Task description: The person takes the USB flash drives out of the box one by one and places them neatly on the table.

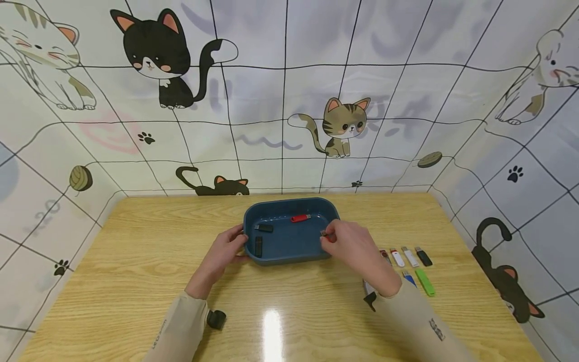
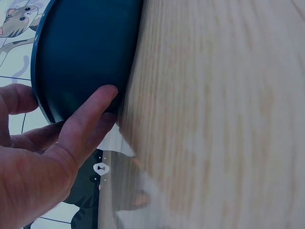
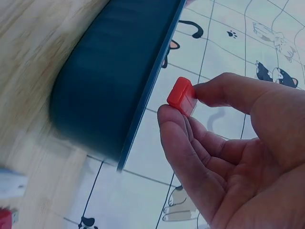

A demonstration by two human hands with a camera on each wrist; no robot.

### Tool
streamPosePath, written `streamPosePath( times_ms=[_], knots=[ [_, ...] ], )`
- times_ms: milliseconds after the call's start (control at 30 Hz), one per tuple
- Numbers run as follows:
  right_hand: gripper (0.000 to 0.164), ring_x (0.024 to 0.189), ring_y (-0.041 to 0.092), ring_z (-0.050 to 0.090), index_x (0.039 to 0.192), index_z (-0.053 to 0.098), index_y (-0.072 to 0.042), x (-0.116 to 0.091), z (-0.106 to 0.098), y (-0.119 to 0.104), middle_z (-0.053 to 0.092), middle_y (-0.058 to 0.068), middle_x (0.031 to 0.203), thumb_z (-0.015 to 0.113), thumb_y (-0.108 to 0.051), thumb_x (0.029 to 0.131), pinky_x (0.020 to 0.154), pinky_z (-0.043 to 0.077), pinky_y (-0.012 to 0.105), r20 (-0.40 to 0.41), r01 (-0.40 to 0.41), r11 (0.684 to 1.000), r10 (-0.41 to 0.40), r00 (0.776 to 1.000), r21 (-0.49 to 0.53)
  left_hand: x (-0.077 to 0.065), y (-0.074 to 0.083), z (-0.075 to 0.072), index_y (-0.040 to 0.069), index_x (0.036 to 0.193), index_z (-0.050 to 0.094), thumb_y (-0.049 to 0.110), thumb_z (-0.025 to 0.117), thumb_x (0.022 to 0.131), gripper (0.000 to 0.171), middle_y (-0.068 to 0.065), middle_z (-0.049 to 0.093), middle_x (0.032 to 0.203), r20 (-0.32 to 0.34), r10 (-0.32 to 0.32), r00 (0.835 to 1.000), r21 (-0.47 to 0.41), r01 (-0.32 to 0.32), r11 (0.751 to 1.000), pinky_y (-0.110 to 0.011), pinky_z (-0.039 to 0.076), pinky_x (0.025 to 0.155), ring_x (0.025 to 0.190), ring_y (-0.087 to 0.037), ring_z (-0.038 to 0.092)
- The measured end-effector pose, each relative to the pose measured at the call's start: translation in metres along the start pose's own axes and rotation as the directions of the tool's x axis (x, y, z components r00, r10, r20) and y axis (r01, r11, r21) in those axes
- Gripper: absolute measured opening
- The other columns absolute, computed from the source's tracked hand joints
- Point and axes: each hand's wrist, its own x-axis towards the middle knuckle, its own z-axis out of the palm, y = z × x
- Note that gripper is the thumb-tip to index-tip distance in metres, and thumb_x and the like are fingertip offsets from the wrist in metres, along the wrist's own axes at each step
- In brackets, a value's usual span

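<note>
My left hand (image 1: 226, 246) holds the left end of a dark blue rectangular bin (image 1: 289, 260); in the left wrist view its thumb is at the rim and its fingers (image 2: 90, 112) lie low on the outer wall. Over the bin's right end, my right hand (image 1: 350, 246) pinches a red USB stick (image 3: 182, 94) between thumb and fingertips, its metal plug showing in the head view. Inside the bin lie another red USB stick (image 1: 299, 218) at the back, a black one (image 1: 265, 228) at the left and a second black one (image 1: 258, 246) in the front left corner.
Right of the bin lie several USB sticks: a green one (image 1: 424, 281), a blue one (image 1: 409, 278), a black one (image 1: 424, 257), a white one (image 1: 410, 257) and a red-and-white one (image 1: 397, 258). The right forearm partly covers this group. Cat-patterned cloth walls (image 1: 271, 100) enclose the wooden table (image 1: 158, 236).
</note>
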Motion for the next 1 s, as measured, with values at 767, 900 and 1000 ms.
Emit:
streamPosePath(
  times_ms=[767, 900, 1000],
  knots=[
    [0.017, 0.060, 0.010, 0.055, 0.101, 0.073, -0.004, -0.044, -0.020, 0.051, 0.069, 0.001, 0.081, 0.074, -0.019, 0.093, 0.049, 0.043, 0.029, -0.086, -0.062, 0.998, 0.059, 0.995, -0.023, -0.001, 0.001, -0.001, -0.002, 0.157, 0.038, 0.013, 0.046, 0.108, 0.053, -0.028, 0.049, 0.150, -0.002, -0.008, 1.000, 0.011, 0.008, 1.000, -0.050, 0.060, 0.090, 0.128, -0.040, 0.058],
    [0.019, 0.061, 0.011, 0.055, 0.103, 0.072, -0.002, -0.051, -0.024, 0.059, 0.069, 0.002, 0.082, 0.072, -0.019, 0.094, 0.050, 0.045, 0.030, -0.071, -0.085, 0.996, 0.084, 0.994, -0.020, -0.001, 0.001, -0.001, -0.002, 0.157, 0.038, 0.013, 0.046, 0.108, 0.053, -0.028, 0.049, 0.151, -0.002, -0.011, 1.000, 0.010, 0.011, 1.000, -0.050, 0.060, 0.090, 0.128, -0.040, 0.058],
    [0.020, 0.064, 0.011, 0.058, 0.103, 0.073, -0.003, -0.057, -0.026, 0.067, 0.070, 0.000, 0.083, 0.073, -0.020, 0.094, 0.052, 0.047, 0.031, -0.066, -0.089, 0.996, 0.087, 0.994, -0.023, -0.001, 0.001, -0.001, -0.002, 0.157, 0.038, 0.013, 0.046, 0.108, 0.052, -0.028, 0.049, 0.150, 0.000, -0.009, 1.000, 0.011, 0.009, 1.000, -0.049, 0.060, 0.090, 0.128, -0.040, 0.058]
  ],
)
